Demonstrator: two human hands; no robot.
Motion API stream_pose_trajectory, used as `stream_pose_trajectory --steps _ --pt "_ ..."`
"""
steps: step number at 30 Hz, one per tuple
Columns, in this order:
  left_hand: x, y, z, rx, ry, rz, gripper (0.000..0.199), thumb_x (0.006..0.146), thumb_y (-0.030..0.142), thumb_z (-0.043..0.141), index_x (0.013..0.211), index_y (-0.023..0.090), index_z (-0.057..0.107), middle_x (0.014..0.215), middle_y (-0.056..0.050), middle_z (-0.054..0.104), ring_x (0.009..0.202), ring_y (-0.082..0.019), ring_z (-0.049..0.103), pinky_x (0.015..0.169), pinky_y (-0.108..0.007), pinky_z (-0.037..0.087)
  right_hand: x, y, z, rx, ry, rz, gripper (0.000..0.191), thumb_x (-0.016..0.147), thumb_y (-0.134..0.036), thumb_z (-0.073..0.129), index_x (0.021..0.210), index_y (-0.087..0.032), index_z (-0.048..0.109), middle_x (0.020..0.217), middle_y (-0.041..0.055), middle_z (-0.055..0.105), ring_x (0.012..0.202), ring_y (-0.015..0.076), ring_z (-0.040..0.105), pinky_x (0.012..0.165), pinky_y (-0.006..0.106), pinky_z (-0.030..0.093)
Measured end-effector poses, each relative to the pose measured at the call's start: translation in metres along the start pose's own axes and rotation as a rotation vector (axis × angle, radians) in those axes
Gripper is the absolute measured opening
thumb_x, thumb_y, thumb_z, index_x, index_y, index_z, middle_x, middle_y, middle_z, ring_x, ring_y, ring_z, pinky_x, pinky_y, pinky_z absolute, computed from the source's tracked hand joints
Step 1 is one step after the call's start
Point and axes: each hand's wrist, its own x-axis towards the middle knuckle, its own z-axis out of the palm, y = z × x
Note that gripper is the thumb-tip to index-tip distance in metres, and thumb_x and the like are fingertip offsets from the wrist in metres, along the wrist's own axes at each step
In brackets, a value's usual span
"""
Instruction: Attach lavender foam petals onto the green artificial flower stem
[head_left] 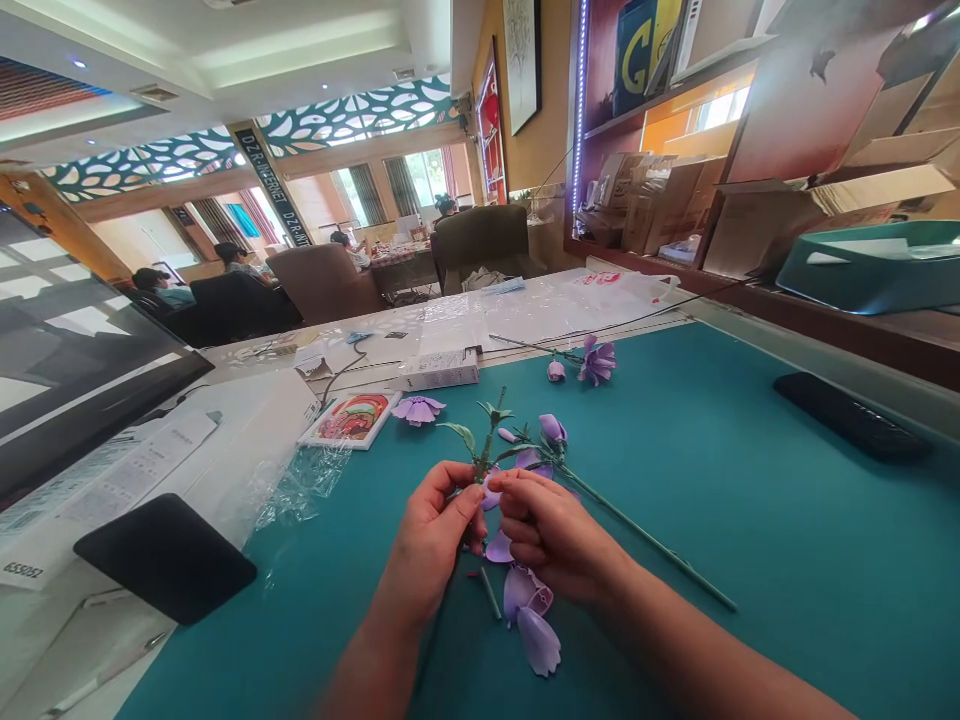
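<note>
My left hand [442,515] is closed round a green artificial flower stem [489,440], whose leafy tip points up and away from me. Close beside it, my right hand [551,525] pinches at the stem with thumb and forefinger; whatever lies between those fingertips is too small to make out. Under and below the hands lie loose purple petals [538,640] and a short green stem piece [490,593]. Beyond my right hand rests a long-stemmed flower [645,530] with a purple bud [553,430]. A flat purple blossom [418,410] lies ahead of my left hand.
Another purple flower [597,360] lies at the back of the green mat [750,500]. A dark phone [165,558], crumpled clear wrap [304,485] and a framed picture [351,419] are on the left. To the right sits a black handset [851,415]. People sit in the background.
</note>
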Motion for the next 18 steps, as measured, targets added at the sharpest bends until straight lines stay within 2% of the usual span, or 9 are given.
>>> stream_pose_trajectory --steps 3,6,10,13,18 --pt "0.0004 -0.0017 -0.0013 0.01 0.022 -0.017 0.023 0.079 0.034 0.063 0.091 0.017 0.056 0.057 0.005 0.055 0.053 -0.01 0.049 0.052 -0.023 0.041 -0.0035 -0.0006 0.0033 -0.137 0.014 -0.075 0.036 0.061 -0.042 0.077 0.074 -0.018 0.054 0.04 -0.0139 0.031 0.035 0.0015 0.017 0.035 0.017 0.007" --pt "0.0006 -0.0026 -0.0019 0.023 0.016 -0.024 0.026 0.079 0.035 0.064 0.094 0.016 0.058 0.056 0.005 0.055 0.053 -0.01 0.049 0.052 -0.023 0.041 -0.0039 -0.001 0.0039 -0.249 0.044 -0.154 0.039 0.06 -0.047 0.077 0.071 -0.017 0.055 0.04 -0.0123 0.036 0.034 0.0016 0.021 0.036 0.019 0.01" --pt "-0.0004 -0.0015 0.0005 0.045 0.022 -0.012 0.027 0.078 0.036 0.064 0.094 0.015 0.059 0.056 0.004 0.056 0.053 -0.01 0.05 0.053 -0.023 0.042 -0.001 -0.0017 0.0023 -0.324 0.122 -0.214 0.035 0.058 -0.041 0.079 0.065 -0.016 0.057 0.045 -0.0087 0.046 0.037 0.002 0.027 0.037 0.019 0.015" --pt "-0.001 -0.0002 0.0027 0.072 0.035 -0.012 0.027 0.077 0.037 0.064 0.093 0.015 0.059 0.055 0.004 0.055 0.052 -0.01 0.05 0.052 -0.023 0.042 0.0008 -0.0023 0.0016 -0.341 0.172 -0.224 0.031 0.056 -0.037 0.079 0.063 -0.016 0.058 0.046 -0.0083 0.047 0.037 0.0025 0.029 0.037 0.02 0.017" --pt "-0.0013 0.0013 0.0037 0.118 0.043 0.002 0.028 0.076 0.038 0.064 0.091 0.015 0.06 0.054 0.004 0.055 0.051 -0.011 0.051 0.051 -0.023 0.043 0.0013 -0.0018 0.0019 -0.321 0.159 -0.219 0.026 0.054 -0.033 0.077 0.062 -0.016 0.058 0.045 -0.0083 0.047 0.037 0.0027 0.029 0.037 0.02 0.018"
